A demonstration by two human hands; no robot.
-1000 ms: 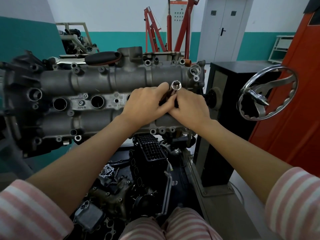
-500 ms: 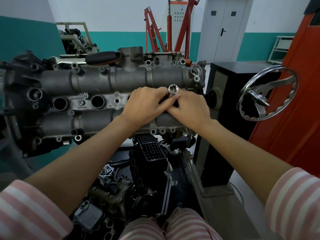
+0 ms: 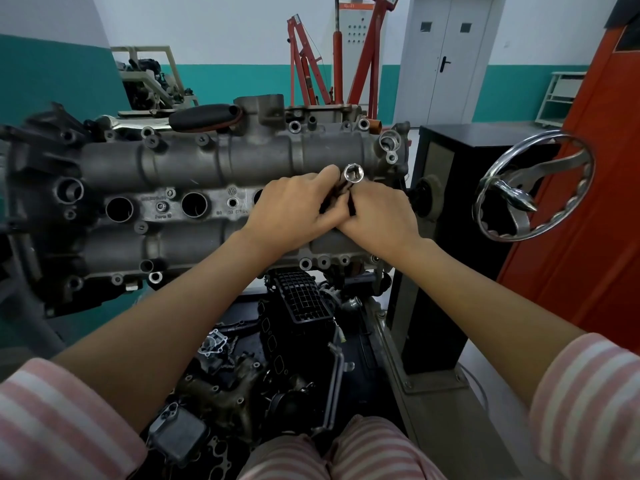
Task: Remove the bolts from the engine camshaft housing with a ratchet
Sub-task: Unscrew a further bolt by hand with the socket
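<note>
The grey camshaft housing (image 3: pixel 194 168) lies across the view on an engine stand, its flanges dotted with bolt holes and bolts. Both hands meet over its right end. My left hand (image 3: pixel 294 213) and my right hand (image 3: pixel 377 220) are closed together around a dark ratchet (image 3: pixel 346 197). A shiny socket (image 3: pixel 354 173) sticks up from between the fingers with its open end facing me. Most of the ratchet is hidden by the fingers.
A chrome handwheel (image 3: pixel 533 188) juts from the black stand column (image 3: pixel 446 216) on the right, beside an orange panel (image 3: pixel 595 216). Loose engine parts and a black intake manifold (image 3: pixel 301 299) lie below the housing. A red engine crane (image 3: pixel 311 71) stands behind.
The socket and both hands dipped slightly toward the housing, then came back up a little. Both hands stay closed on the ratchet.
</note>
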